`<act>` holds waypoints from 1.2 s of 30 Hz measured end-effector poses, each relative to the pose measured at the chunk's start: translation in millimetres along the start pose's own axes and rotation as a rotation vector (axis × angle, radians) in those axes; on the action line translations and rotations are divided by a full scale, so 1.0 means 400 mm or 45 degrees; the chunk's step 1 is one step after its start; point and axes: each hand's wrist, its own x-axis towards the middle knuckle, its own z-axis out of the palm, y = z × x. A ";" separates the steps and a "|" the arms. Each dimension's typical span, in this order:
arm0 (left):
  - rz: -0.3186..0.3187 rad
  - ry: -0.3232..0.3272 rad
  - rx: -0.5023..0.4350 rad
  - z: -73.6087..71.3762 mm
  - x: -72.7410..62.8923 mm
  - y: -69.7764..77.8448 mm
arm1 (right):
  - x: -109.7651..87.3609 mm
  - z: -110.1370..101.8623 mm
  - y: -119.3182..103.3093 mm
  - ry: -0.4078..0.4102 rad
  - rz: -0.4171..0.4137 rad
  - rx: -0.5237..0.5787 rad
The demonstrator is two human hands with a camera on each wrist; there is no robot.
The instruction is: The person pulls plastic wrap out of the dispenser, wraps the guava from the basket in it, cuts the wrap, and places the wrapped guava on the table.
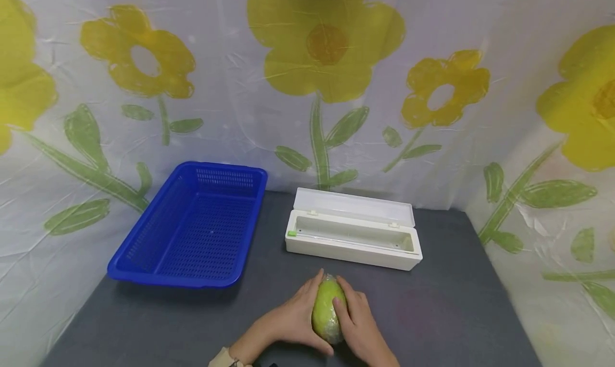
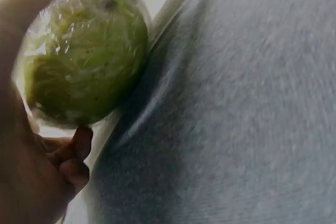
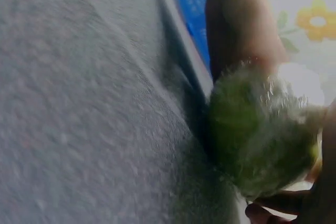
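Note:
A green oval fruit (image 1: 328,309), possibly a mango, is wrapped in shiny clear plastic film that bunches at its ends. My left hand (image 1: 299,314) holds its left side, fingers toward the far end and thumb near the close end. From the right, my right hand (image 1: 357,321) grips the same fruit, with the thumb lying on top. The left wrist view shows the wrapped fruit (image 2: 86,51) close up, with a dark spot near one end. Crinkled film over the fruit (image 3: 262,129) catches the light in the right wrist view.
Beyond the hands stands a long white cling film dispenser (image 1: 353,252), its lid (image 1: 354,207) raised and a green-ended cutter bar (image 1: 292,233) along the front. A blue perforated basket (image 1: 180,280) sits at the left on the dark table (image 1: 447,303). A flowered curtain surrounds the table.

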 end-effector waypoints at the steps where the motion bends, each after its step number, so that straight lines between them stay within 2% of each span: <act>1: -0.027 0.005 -0.030 -0.002 -0.001 0.000 | 0.002 -0.003 0.003 -0.011 0.028 0.032; 4: -0.085 0.113 -0.112 0.007 0.006 0.008 | 0.010 -0.002 0.009 -0.034 0.082 0.122; 8: -0.088 0.300 0.027 0.041 0.021 0.026 | 0.017 0.013 0.010 -0.046 0.074 0.205; 11: -0.086 0.386 0.118 0.060 0.026 0.032 | 0.018 0.025 0.011 -0.018 0.051 0.234; 14: -0.060 0.444 0.132 0.068 0.028 0.030 | 0.016 0.032 0.013 0.034 0.033 0.230; 17: -0.026 0.448 0.126 0.067 0.030 0.026 | 0.015 0.036 0.015 0.071 0.010 0.209; 21: -0.031 0.396 0.119 0.055 0.032 0.022 | 0.013 0.036 0.012 0.086 0.022 0.230; 25: -0.046 0.332 0.136 0.037 0.030 0.026 | 0.016 0.034 0.008 0.119 0.058 0.348; 29: 0.011 0.316 0.189 0.019 0.028 0.040 | 0.024 0.032 0.010 0.133 0.084 0.461; 32: 0.029 0.315 0.220 0.013 0.027 0.050 | 0.024 0.034 0.012 0.106 0.081 0.452; 36: -0.003 0.265 0.285 0.021 0.031 0.053 | 0.022 0.036 0.013 0.112 0.044 0.421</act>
